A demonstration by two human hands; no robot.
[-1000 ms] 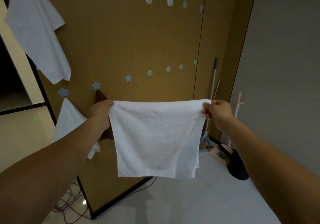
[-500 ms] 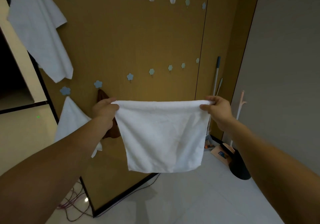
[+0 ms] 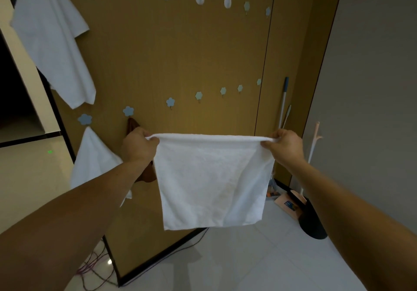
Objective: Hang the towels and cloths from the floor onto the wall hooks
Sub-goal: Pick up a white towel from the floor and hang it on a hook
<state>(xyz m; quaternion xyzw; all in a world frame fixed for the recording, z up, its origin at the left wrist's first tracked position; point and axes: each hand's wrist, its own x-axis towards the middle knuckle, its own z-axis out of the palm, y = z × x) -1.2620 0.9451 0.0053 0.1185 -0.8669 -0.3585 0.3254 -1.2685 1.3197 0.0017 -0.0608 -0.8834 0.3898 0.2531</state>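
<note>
- The left hand (image 3: 138, 147) and the right hand (image 3: 285, 147) are each pinching a top corner of the square white terry towel (image 3: 212, 180). Fingers and thumb are curling over its rolled upper edge, apparently spreading it flat so an edge can be offered to a hook.
- The towel is hanging in the air between the hands, taut along the top. Its lower edge is dangling well above the white tiled floor (image 3: 225, 266), and it is touching no hook yet.
- Just behind the left hand, a small brown cloth (image 3: 132, 125) is hanging from a blue flower-shaped plastic hook (image 3: 128, 111), so that one is taken.
- Beyond, on the wood-grain wall panel (image 3: 180, 49), the neighbouring bare blue flower hook (image 3: 170, 102) is looking like the likeliest target.
- Farther left, a low-hung white towel (image 3: 94, 164) and a larger high-hung white towel (image 3: 54, 40) are already draping from their hooks.
</note>
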